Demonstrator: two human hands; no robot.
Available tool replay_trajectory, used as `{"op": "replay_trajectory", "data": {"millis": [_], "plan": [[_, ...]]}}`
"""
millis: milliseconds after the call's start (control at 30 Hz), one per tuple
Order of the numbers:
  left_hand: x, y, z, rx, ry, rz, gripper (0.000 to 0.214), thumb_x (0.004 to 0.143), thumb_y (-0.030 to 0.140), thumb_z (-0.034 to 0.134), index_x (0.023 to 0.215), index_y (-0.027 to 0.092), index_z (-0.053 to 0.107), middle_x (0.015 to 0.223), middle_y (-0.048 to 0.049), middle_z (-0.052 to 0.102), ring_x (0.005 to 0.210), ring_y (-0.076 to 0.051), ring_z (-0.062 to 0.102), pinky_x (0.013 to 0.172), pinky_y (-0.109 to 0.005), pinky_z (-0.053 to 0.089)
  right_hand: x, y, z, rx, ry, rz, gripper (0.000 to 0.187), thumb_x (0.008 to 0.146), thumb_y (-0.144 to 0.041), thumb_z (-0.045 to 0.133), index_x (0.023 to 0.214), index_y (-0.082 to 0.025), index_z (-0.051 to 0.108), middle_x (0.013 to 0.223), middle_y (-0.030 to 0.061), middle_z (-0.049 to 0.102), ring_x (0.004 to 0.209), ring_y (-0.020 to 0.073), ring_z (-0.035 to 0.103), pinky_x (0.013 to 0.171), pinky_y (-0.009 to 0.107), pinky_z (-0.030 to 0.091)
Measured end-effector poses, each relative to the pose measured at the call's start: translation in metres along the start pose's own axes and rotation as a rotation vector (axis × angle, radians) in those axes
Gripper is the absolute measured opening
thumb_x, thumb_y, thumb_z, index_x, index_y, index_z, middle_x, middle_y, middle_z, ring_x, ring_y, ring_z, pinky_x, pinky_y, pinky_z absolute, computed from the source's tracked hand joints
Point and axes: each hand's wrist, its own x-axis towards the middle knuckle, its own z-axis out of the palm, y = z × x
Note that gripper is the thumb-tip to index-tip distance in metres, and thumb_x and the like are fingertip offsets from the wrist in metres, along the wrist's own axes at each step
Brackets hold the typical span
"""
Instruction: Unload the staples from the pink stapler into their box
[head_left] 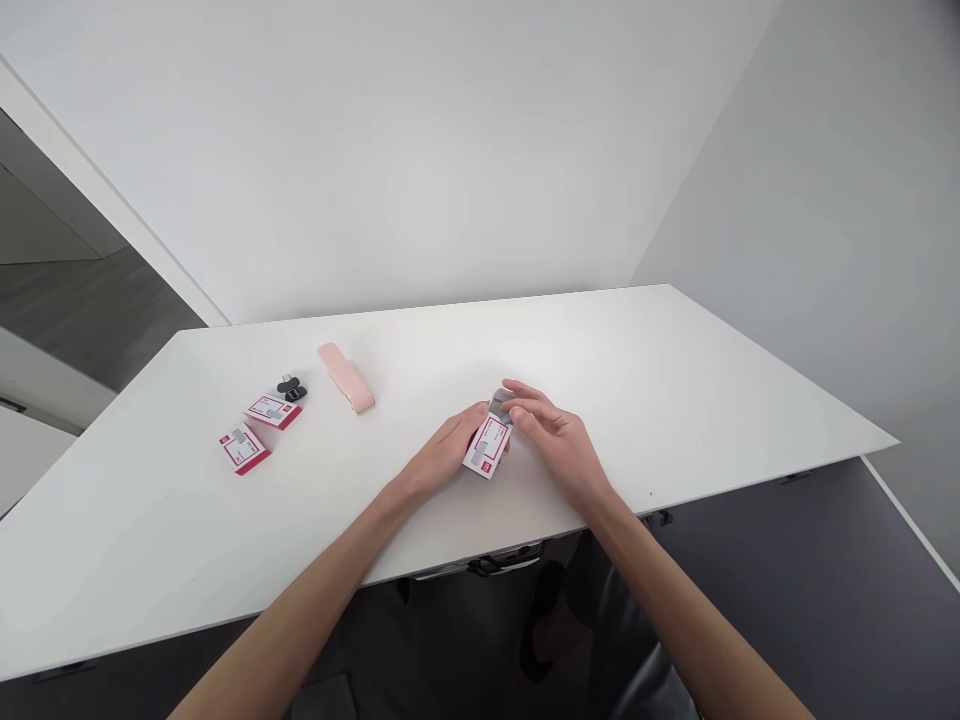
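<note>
My left hand (448, 447) is closed round the side of a small white box with red edges (487, 447), held tilted just above the white table. From the box's upper end sticks a thin grey, bag-like piece (498, 404). My right hand (553, 435) has its thumb and fingers closed on that piece, and its fingertips partly cover it. What the inside of the box holds is hidden.
Two similar white and red boxes, a nearer one (244, 448) and a farther one (273, 410), lie to the left on the table (420, 540). Small black plug-like items (292, 388) sit beside them. A pink stapler (346, 378) lies farther back. Walls border the table behind.
</note>
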Motion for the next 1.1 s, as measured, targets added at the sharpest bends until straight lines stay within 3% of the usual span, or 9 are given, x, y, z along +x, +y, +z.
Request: {"op": "replay_trajectory", "data": {"millis": [200,500,733,867,1100], "plan": [[-0.003,0.005,0.0,0.051,-0.055,-0.014,0.056,0.104,0.06,0.034,0.088,0.02,0.069,0.085,-0.0023,0.067,0.075,-0.018,0.054,0.075,-0.034,0.043,0.001,0.001,0.001,-0.044,0.053,-0.022,0.024,0.091,-0.052,0.073,0.101,-0.033,0.083,0.144,0.0008,0.065,0.135,0.0285,0.058,0.117,0.046,0.046],[0.002,-0.003,-0.002,-0.033,-0.022,-0.045,0.053,0.105,0.058,0.035,0.089,0.019,0.066,0.088,-0.0056,0.069,0.079,-0.019,0.061,0.076,-0.034,0.048,0.0,0.001,0.001,-0.083,0.005,-0.073,0.028,0.096,-0.051,0.067,0.115,-0.036,0.081,0.145,0.0009,0.064,0.139,0.0273,0.056,0.117,0.046,0.047],[0.004,-0.006,0.0,-0.097,0.011,-0.057,0.049,0.101,0.06,0.042,0.09,0.019,0.064,0.09,-0.0071,0.07,0.078,-0.02,0.063,0.072,-0.034,0.05,0.0,0.003,0.004,-0.135,0.064,-0.187,0.029,0.098,-0.049,0.066,0.117,-0.031,0.077,0.135,0.0055,0.069,0.13,0.0265,0.062,0.112,0.047,0.05],[0.003,-0.003,0.001,-0.104,0.009,-0.048,0.048,0.101,0.06,0.041,0.094,0.019,0.065,0.09,-0.0068,0.069,0.076,-0.019,0.061,0.069,-0.032,0.05,-0.001,0.004,0.005,-0.102,0.127,-0.163,0.032,0.098,-0.047,0.065,0.124,-0.03,0.071,0.131,0.0066,0.072,0.124,0.0262,0.066,0.109,0.047,0.052],[0.003,0.0,0.001,-0.099,-0.033,-0.04,0.05,0.102,0.061,0.039,0.089,0.019,0.063,0.085,-0.005,0.066,0.074,-0.018,0.057,0.068,-0.032,0.047,-0.001,0.0,0.003,-0.142,0.096,-0.146,0.025,0.099,-0.046,0.062,0.109,-0.03,0.078,0.119,0.005,0.075,0.111,0.025,0.068,0.1,0.044,0.055]]}}
